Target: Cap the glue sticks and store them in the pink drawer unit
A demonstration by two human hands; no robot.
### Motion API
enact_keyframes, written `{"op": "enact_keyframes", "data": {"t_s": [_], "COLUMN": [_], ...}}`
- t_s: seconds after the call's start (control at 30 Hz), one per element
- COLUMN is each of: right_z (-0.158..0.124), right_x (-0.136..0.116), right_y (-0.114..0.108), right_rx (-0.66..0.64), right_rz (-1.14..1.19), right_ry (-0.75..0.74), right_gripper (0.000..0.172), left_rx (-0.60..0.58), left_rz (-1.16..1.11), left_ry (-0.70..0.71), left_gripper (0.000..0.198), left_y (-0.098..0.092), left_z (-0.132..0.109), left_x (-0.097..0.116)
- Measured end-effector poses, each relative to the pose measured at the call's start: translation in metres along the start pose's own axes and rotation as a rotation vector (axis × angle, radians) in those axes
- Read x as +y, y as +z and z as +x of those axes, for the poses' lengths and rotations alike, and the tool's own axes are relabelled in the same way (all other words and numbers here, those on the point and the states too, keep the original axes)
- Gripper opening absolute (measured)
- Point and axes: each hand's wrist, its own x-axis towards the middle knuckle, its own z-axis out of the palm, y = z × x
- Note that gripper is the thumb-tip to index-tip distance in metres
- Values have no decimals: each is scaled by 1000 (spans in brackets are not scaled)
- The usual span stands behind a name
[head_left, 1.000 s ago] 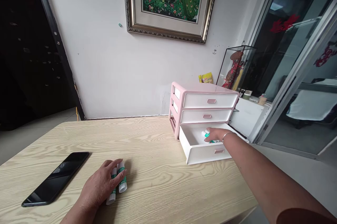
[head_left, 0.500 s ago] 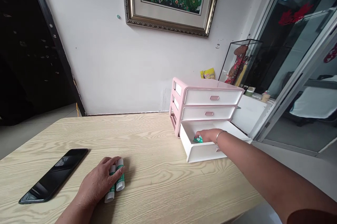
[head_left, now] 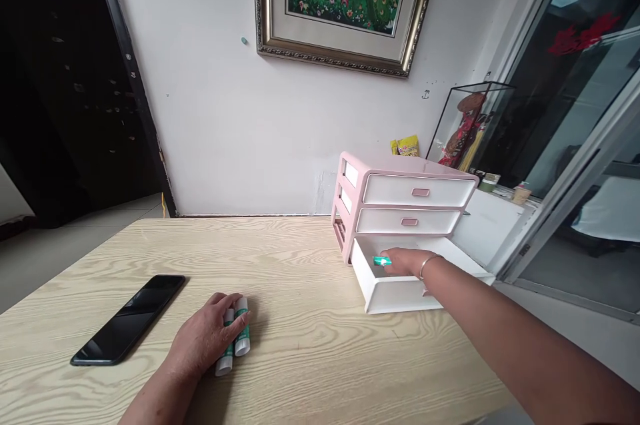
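Pale wood-grain worktop (head_left: 305, 358) carries two white glue sticks (head_left: 242, 326) with green labels, lying side by side under the left hand (head_left: 205, 338), its fingers curled across both. A black smartphone (head_left: 127, 320) lies nearby. The right hand (head_left: 407, 263) reaches into the pulled-out bottom drawer (head_left: 400, 295) of a pink three-drawer organiser (head_left: 345, 212), fingers closed on a third glue stick (head_left: 382, 262), green-labelled. Both upper drawers (head_left: 419, 190) are shut.
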Motion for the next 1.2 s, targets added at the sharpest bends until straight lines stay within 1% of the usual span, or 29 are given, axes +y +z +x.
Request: {"op": "enact_keyframes", "data": {"t_s": [0.1, 0.17, 0.23, 0.3, 0.33, 0.37, 0.4, 0.47, 0.53, 0.63, 0.7, 0.73, 0.83, 0.93, 1.0, 1.1, 1.17, 1.2], "right_z": [-9, -20, -36, -59, -72, -85, -99, -124, -141, -149, -144, -141, -127, -113, -102, -87, -81, -79], "right_x": [12, 20, 25, 19, 12, 1, -13, -49, -91, -153, -189, -204, -243, -272, -283, -287, -283, -279], "right_y": [-6, -13, -21, -30, -34, -37, -39, -37, -28, -6, 10, 17, 32, 43, 50, 62, 67, 68], "right_rx": [52, 121, 218, 361, 440, 481, 489, 422, 315, 81, -83, -134, -180, -179, -177, -165, -124, -95], "right_rz": [24, 25, 24, 82, 150, 259, 384, 632, 855, 1090, 1144, 1148, 1126, 1094, 1075, 1010, 951, 924], "right_ry": [-20, -36, -63, -106, -131, -152, -170, -222, -270, -299, -273, -250, -212, -235, -266, -339, -365, -351], "right_gripper": [15, 18, 24, 31, 34, 35, 36, 36, 34, 31, 28, 28, 30, 31, 30, 30, 30, 30], "left_rx": [5, 2, -4, -9, -7, -3, 2, 13, 21, 44, 57, 60, 64, 61, 49, 28, 18, 15], "left_rz": [-4, -12, -22, -28, -29, -28, -27, -24, -23, -31, -33, -34, -41, -48, -49, -57, -60, -59], "left_ry": [6, 1, -10, -18, -18, -18, -18, -24, -29, -12, -2, -3, -1, 14, 11, -1, -3, -3], "left_gripper": [45, 45, 44, 42, 42, 42, 43, 45, 47, 47, 47, 46, 46, 46, 45, 43, 44, 44], "left_y": [0, -1, -2, -4, -5, -6, -7, -6, -4, 1, 3, 4, 1, -4, -8, -11, -13, -14], "left_z": [-1, -1, -2, -3, -3, -4, -4, -6, -6, -7, -8, -9, -11, -13, -13, -13, -14, -14], "left_x": [1, 2, 4, 7, 8, 9, 10, 10, 9, 6, 5, 5, 6, 8, 10, 12, 13, 14]}}
